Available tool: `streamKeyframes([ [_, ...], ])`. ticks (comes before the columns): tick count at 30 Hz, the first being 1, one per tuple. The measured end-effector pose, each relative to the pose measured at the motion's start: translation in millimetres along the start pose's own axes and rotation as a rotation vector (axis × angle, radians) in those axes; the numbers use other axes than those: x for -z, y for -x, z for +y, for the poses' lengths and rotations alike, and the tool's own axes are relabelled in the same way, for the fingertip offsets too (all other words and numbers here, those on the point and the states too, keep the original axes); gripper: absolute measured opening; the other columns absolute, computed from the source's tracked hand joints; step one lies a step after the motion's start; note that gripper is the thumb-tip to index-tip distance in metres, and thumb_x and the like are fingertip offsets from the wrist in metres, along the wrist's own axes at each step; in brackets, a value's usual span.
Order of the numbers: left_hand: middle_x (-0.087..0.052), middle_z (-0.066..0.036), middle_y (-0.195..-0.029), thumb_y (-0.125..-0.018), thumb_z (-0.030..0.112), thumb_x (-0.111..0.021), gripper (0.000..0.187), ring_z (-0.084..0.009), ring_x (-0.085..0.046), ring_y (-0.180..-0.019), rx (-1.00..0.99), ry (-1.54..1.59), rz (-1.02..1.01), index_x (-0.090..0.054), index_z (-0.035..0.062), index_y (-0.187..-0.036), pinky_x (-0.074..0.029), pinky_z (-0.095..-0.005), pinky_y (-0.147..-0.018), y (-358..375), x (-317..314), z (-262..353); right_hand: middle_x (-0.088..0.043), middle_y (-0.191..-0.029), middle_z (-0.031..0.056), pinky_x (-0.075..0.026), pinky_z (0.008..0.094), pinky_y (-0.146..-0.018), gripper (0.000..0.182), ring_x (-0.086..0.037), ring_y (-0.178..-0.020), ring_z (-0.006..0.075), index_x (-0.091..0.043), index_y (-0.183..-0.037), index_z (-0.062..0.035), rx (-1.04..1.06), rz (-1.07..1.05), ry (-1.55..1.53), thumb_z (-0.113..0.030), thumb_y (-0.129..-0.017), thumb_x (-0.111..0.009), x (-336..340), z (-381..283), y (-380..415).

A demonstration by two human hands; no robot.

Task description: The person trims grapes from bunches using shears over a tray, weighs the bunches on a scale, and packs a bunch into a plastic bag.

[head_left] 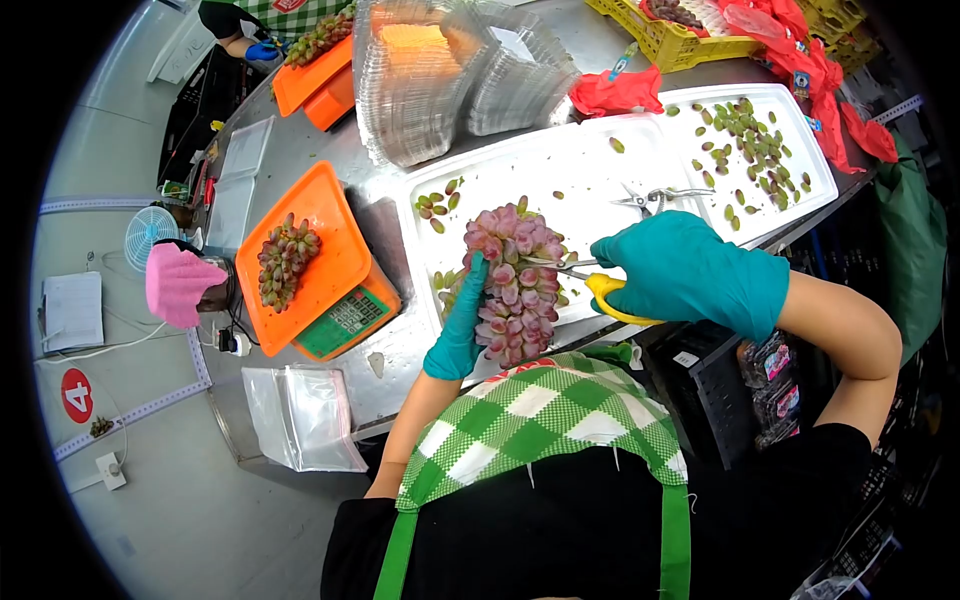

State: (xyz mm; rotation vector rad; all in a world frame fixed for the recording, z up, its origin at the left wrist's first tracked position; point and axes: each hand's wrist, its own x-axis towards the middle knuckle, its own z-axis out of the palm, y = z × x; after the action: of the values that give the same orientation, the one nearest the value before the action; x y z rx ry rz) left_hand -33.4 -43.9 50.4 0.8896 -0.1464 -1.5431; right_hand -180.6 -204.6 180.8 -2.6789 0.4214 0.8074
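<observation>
– where do we have the bunch (515, 305)?
– we hold it at the near edge of the left tray (530, 170), just in front of our apron (540, 420); it is pinkish purple.
– and our left hand (462, 325)?
– it grips the bunch from the left, thumb laid along its side. the other fingers are mostly hidden, so we can't tell how far they bend.
– what about our right hand (690, 270)?
– its fingers are curled around the yellow handles of the scissors (603, 287). we see the blades pointing left into the bunch's right side, but can't tell whether they touch a stem.
– what else do we see in the trays?
– snips (655, 203) lie beyond our right hand, where the two trays meet. some loose berries (453, 201) lie at the left tray's far left, and the right tray (815, 160) holds many more.
– and on the table (410, 350) to our left?
– the orange scale (340, 260) with a second bunch (288, 262) on its pan. plastic bags (300, 420) hang over the near edge, and stacked clear boxes (405, 100) stand farther back.
</observation>
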Motion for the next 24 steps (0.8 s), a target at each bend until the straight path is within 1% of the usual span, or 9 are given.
streamKeyframes([
  [6, -0.047, -0.014, -0.121, -0.082, 0.051, -0.048, 0.067, -0.0232, -0.053, -0.104, -0.013, -0.022, 0.037, -0.032, 0.0068, -0.129, -0.046, -0.0342, -0.088, -0.1, 5.4, -3.8, -0.061, -0.077, 0.0166, -0.047, 0.0404, -0.064, 0.043, -0.059, -0.07, 0.0324, -0.059, -0.102, -0.0046, 0.084, 0.106, -0.07, -0.038, -0.076, -0.055, -12.1, 6.6, -11.0],
  [9, -0.043, -0.016, -0.124, -0.082, 0.057, -0.042, 0.071, -0.0266, -0.05, -0.108, -0.024, -0.055, 0.039, -0.028, 0.0077, -0.131, -0.045, -0.0385, -0.09, -0.8, 10.6, -4.7, -0.062, -0.081, 0.016, -0.047, 0.0393, -0.064, 0.044, -0.059, -0.07, 0.0316, -0.059, -0.104, -0.0072, 0.074, 0.091, -0.11, -0.039, -0.075, -0.057, -7.1, 6.2, -9.0],
  [12, -0.042, -0.016, -0.125, -0.082, 0.057, -0.041, 0.071, -0.0275, -0.05, -0.108, -0.05, 0.071, -0.04, -0.028, 0.0075, -0.131, -0.045, -0.0399, -0.09, -5.0, 20.8, -7.7, -0.061, -0.082, 0.0166, -0.046, 0.0403, -0.066, 0.039, -0.059, -0.074, 0.0324, -0.059, -0.1, -0.0071, 0.11, 0.119, -0.253, -0.037, -0.074, -0.057, 2.7, 5.8, -1.2],
  [15, -0.039, -0.017, -0.127, -0.08, 0.059, -0.042, 0.074, -0.0288, -0.046, -0.112, -0.077, 0.106, -0.023, -0.026, 0.0073, -0.131, -0.043, -0.042, -0.091, -5.1, 25.0, -10.2, -0.061, -0.086, 0.0166, -0.046, 0.0391, -0.067, 0.049, -0.059, -0.076, 0.0318, -0.055, -0.109, -0.0077, 0.016, 0.284, -0.501, -0.043, -0.074, -0.058, 1.4, 7.1, -3.2],
  [17, -0.037, -0.017, -0.129, -0.079, 0.06, -0.043, 0.077, -0.0296, -0.044, -0.114, -0.091, 0.103, -0.015, -0.026, 0.0073, -0.132, -0.042, -0.0421, -0.093, -4.9, 32.5, -14.0, -0.06, -0.077, 0.0115, -0.045, 0.0355, -0.061, 0.05, -0.058, -0.066, 0.0256, -0.053, -0.113, -0.0098, -0.015, 0.316, -0.434, -0.039, -0.073, -0.062, -3.0, 12.8, -5.6],
  [18, -0.039, -0.016, -0.128, -0.081, 0.057, -0.041, 0.072, -0.0278, -0.045, -0.113, -0.091, 0.127, -0.022, -0.027, 0.0081, -0.132, -0.042, -0.0407, -0.092, -3.5, 34.5, -14.8, -0.059, -0.072, 0.009, -0.045, 0.0337, -0.058, 0.051, -0.058, -0.061, 0.0225, -0.051, -0.115, -0.0109, -0.031, 0.334, -0.4, -0.037, -0.073, -0.064, -5.7, 16.4, -6.3],
  [20, -0.042, -0.013, -0.127, -0.085, 0.051, -0.039, 0.062, -0.0243, -0.048, -0.11, -0.09, 0.173, -0.035, -0.029, 0.0097, -0.131, -0.043, -0.0378, -0.092, 0.0, 37.3, -16.3, -0.061, -0.077, 0.0101, -0.045, 0.0348, -0.058, 0.05, -0.059, -0.063, 0.024, -0.052, -0.114, -0.0124, 0.151, 0.28, -0.289, -0.036, -0.072, -0.064, -11.5, 21.6, -5.0],
  [21, -0.042, -0.013, -0.127, -0.085, 0.05, -0.04, 0.062, -0.0243, -0.048, -0.11, -0.076, 0.169, -0.035, -0.029, 0.0095, -0.131, -0.042, -0.0377, -0.092, 0.4, 40.2, -15.6, -0.062, -0.082, 0.011, -0.046, 0.0357, -0.058, 0.046, -0.06, -0.066, 0.026, -0.055, -0.111, -0.0145, 0.153, 0.199, -0.221, -0.036, -0.071, -0.064, -7.6, 18.7, -2.9],
  [24, -0.04, -0.014, -0.128, -0.084, 0.051, -0.041, 0.065, -0.0261, -0.047, -0.112, -0.049, 0.124, -0.015, -0.028, 0.0087, -0.132, -0.041, -0.039, -0.094, 2.0, 43.2, -15.0, -0.061, -0.082, 0.0108, -0.045, 0.0358, -0.055, 0.042, -0.059, -0.066, 0.0267, -0.058, -0.107, -0.016, 0.071, 0.135, -0.113, -0.034, -0.07, -0.065, -3.9, 12.1, -0.7],
])
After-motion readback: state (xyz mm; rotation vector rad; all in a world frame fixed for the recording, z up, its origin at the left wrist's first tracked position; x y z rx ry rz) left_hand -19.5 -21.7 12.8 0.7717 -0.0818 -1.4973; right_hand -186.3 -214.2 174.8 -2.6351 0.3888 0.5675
